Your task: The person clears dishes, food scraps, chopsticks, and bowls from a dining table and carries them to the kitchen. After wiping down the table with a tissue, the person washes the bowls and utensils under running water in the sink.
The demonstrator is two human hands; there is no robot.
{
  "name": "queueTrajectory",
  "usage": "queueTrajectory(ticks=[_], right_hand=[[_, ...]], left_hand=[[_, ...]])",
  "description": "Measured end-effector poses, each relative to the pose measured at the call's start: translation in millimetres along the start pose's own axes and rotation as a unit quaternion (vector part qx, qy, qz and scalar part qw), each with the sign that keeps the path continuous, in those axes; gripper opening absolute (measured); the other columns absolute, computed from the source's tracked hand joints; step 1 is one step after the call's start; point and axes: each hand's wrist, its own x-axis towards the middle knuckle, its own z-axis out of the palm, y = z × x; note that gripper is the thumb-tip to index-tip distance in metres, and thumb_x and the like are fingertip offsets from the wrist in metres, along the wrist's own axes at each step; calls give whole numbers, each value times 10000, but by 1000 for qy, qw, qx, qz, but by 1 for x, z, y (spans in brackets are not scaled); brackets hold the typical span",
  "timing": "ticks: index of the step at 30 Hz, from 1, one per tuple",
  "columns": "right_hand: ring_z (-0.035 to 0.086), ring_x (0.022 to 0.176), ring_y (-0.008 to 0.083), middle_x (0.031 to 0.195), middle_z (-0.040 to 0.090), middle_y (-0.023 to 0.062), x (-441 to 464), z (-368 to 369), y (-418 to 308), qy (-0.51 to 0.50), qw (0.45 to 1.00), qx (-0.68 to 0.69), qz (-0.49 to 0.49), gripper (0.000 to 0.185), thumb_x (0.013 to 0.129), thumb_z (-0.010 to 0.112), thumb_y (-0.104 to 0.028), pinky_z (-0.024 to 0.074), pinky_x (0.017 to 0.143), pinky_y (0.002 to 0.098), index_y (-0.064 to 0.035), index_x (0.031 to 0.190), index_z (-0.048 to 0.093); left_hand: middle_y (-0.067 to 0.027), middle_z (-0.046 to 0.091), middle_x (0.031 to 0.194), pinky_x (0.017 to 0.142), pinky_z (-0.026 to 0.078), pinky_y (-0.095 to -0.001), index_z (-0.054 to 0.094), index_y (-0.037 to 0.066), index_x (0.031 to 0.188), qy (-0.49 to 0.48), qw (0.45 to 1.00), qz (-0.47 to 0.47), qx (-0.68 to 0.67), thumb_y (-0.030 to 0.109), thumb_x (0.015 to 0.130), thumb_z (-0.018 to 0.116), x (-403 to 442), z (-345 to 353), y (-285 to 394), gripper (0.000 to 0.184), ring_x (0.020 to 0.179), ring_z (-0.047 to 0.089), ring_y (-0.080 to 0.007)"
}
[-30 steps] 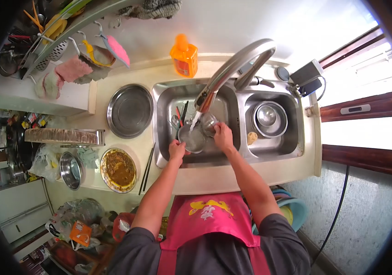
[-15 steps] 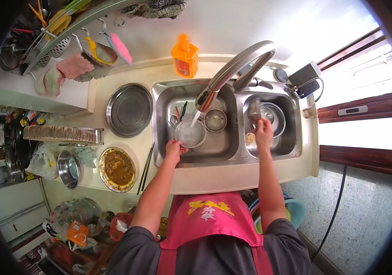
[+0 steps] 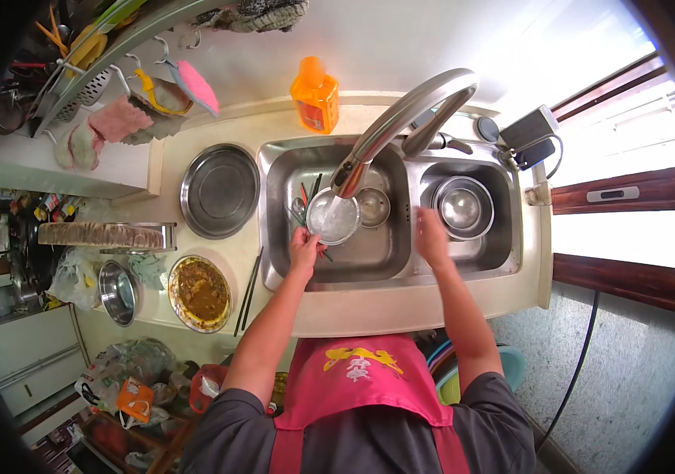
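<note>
My left hand (image 3: 303, 249) grips the rim of a metal bowl (image 3: 332, 231), tilted under the faucet head (image 3: 350, 177), with water in it. Another small metal bowl (image 3: 374, 207) sits on the floor of the left basin, just right of it. Chopsticks and a spoon (image 3: 298, 207) lie at that basin's left side, partly behind the held bowl. Over the divider and the right basin's near left edge, my right hand (image 3: 432, 238) is smeared by motion; no object shows in it. Beyond it, nested metal bowls (image 3: 464, 208) stand in the right basin.
An orange bottle (image 3: 316, 96) stands behind the sink. Left of the sink are a large round metal pan (image 3: 219, 192), a plate of brown sauce (image 3: 199, 293), dark chopsticks (image 3: 249, 291) and a metal bowl (image 3: 118, 292). Cloths (image 3: 120, 118) hang from hooks at upper left.
My right hand has let go of a small metal bowl, which now rests in the right basin's stack, and moved left toward the divider. The left hand's bowl is slightly higher and more tilted.
</note>
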Motion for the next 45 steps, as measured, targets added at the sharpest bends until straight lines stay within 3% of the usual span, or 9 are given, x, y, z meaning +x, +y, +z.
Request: queueTrajectory(ticks=[2,5,7,14,18,24,33,42,45], right_hand=[[633,910,418,1002,645,205,-1,41,-16,-95,994,12,-54,173,927,514,-121,520,794,486,-55,1074,577],[648,955,403,1041,660,225,8,104,10,-287,947,-124,77,274,929,465,-149,535,844,456,-57,1158,584],[669,948,396,1008,683,221,6,158,52,-319,918,-228,55,296,914,450,-145,552,847,441,-60,1141,620],[682,806,382,890,686,208,8,205,81,-146,967,-145,149,335,951,436,-227,557,726,476,-41,800,670],[672,787,393,877,680,214,3,177,47,-223,959,-174,-27,350,952,425,-225,543,706,485,-35,779,663],[676,771,376,910,663,206,-12,178,-35,-220,957,-144,-121,184,897,461,-148,544,703,466,-55,963,606],[694,737,332,899,658,185,-15,167,-50,-204,950,-192,-137,150,878,485,-113,568,614,427,-49,972,583],[695,716,327,871,662,175,-14,153,-67,-226,920,-238,-216,133,871,504,-118,570,583,415,-44,941,588],[698,738,326,881,665,181,-15,137,-71,-256,914,-229,-217,145,867,509,-116,572,603,415,-38,955,593]], left_hand=[[-75,601,794,440,475,-278,457,70,896,16,1000,11,-7,23,884,598,0,4,-2,149,554,642,-172],[-89,589,791,530,568,-287,462,54,862,55,998,-20,24,3,862,608,-6,2,7,154,597,642,-187],[-83,574,760,494,548,-297,454,52,861,71,991,15,113,8,855,614,-18,7,24,167,554,632,-190],[-252,553,1056,719,508,-425,431,10,926,96,841,268,460,4,852,603,-34,-8,43,187,1042,569,-421],[-263,502,1184,716,505,-430,425,9,924,121,810,337,465,-21,846,605,-34,-15,45,198,1145,507,-433],[-243,513,1190,668,513,-379,435,11,933,119,906,207,349,-26,848,604,-43,-15,75,193,918,602,-378],[-252,398,1411,601,590,-294,447,12,965,136,854,339,369,10,894,580,-48,-21,85,150,736,656,-208],[-235,421,1388,592,576,-276,451,11,940,132,864,336,352,20,889,601,-53,-24,91,159,701,648,-178],[-289,406,1380,638,532,-315,461,16,960,122,891,297,322,16,884,605,-61,-25,99,163,849,624,-275]])
